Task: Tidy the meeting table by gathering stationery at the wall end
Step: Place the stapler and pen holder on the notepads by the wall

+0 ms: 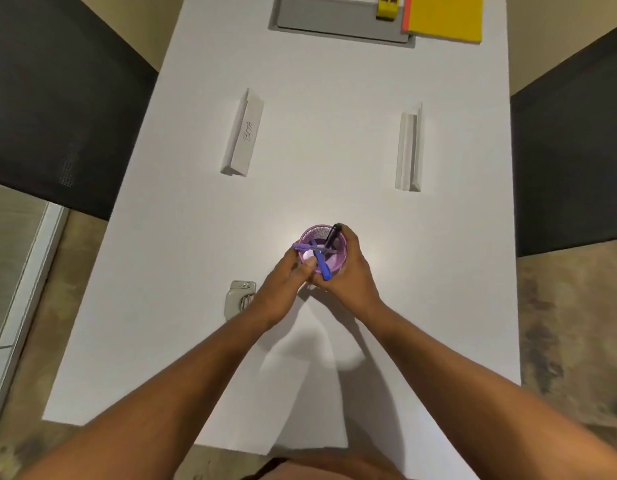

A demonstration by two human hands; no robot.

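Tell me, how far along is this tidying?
Done: a yellow pad and yellow tool already lie at the far end. In hand: both hands, left and right, grip the pen cup. Left: the stapler, perhaps two name cards.

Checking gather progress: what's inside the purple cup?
Purple cup holds a blue pen, a lilac pen and a black pen. Its lower sides are covered by both hands.
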